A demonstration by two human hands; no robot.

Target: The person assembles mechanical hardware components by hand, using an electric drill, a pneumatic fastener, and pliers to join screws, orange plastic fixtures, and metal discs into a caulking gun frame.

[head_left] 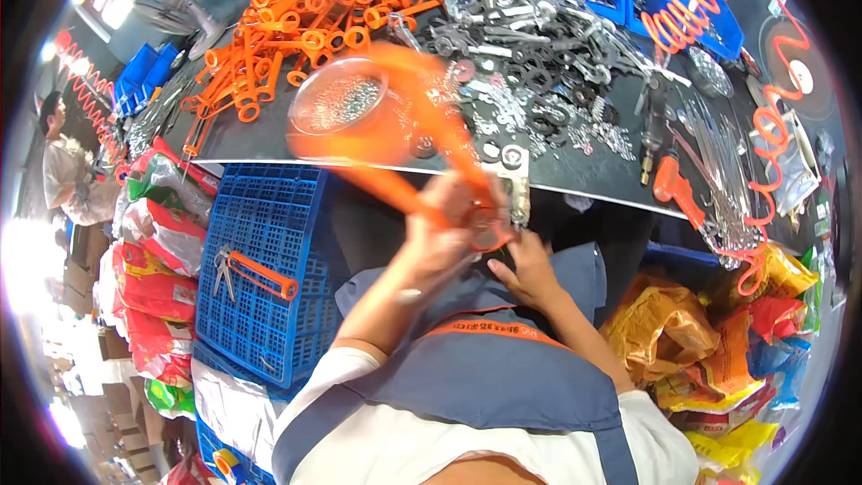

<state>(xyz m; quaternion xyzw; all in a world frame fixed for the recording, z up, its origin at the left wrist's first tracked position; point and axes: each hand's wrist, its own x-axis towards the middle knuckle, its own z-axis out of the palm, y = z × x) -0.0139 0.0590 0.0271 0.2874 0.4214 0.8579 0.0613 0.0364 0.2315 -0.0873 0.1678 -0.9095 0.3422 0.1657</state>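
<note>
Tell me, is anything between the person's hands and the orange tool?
Nothing visible. The left hand already grips the orange tool near its lower end, and the right hand sits just beside that end, by a metal piece. The tool is blurred, so finer contact cannot be told.

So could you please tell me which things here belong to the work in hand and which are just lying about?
In hand:
- left hand gripping the blurred orange tool
- right hand by the metal bracket

Lying about:
- pile of orange handles
- blue crate
- coiled orange hose
- bright bags
</note>
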